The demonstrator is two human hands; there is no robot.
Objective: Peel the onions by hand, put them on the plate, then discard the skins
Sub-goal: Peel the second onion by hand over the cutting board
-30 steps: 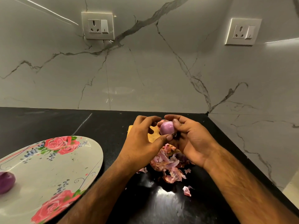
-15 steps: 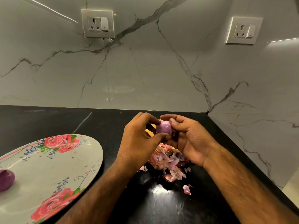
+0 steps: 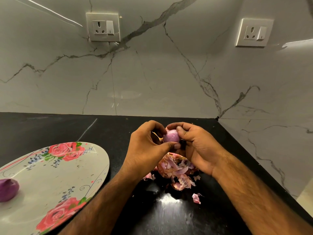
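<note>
Holding an onion (image 3: 171, 137) up over the black counter (image 3: 50, 129), both hands curl round it. The left hand (image 3: 145, 146) closes in from nine o'clock with its thumb underneath, the right hand (image 3: 198, 150) from three o'clock with its thumb on top. A heap of skins (image 3: 176, 168) lies at six o'clock of the onion, with one scrap (image 3: 196, 198) loose nearby. The plate (image 3: 59, 175) sits apart at eight o'clock and carries a second onion (image 3: 7, 189).
</note>
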